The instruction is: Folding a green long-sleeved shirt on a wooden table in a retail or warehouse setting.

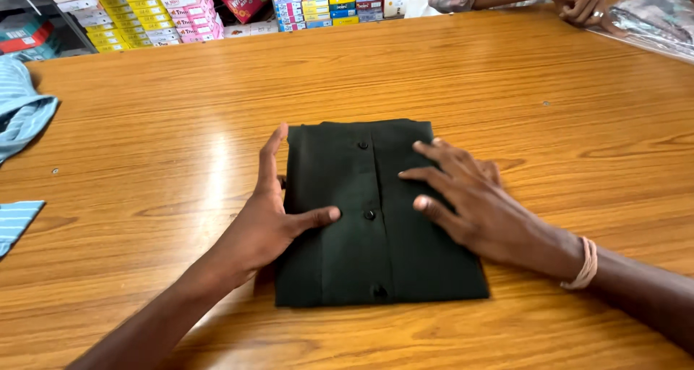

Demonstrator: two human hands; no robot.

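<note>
Wooden table (506, 88) — the folded dark shirt (376, 261) is laid flat near its middle. Left hand (271, 218) is pressed against the shirt's left edge, thumb spread wide across the cloth. Right hand (470, 196) — fingers splayed, nothing gripped — is laid flat on the shirt's right half.

A broad wooden table (506, 88) with an orange-brown grain fills almost the whole frame, and a pale streak of light glares off its varnish left of centre. Along the top edge, from the upper left to the middle, shelves (65, 23) carry tight stacks of small coloured boxes (166, 12) in yellow, pink, blue and red.
</note>
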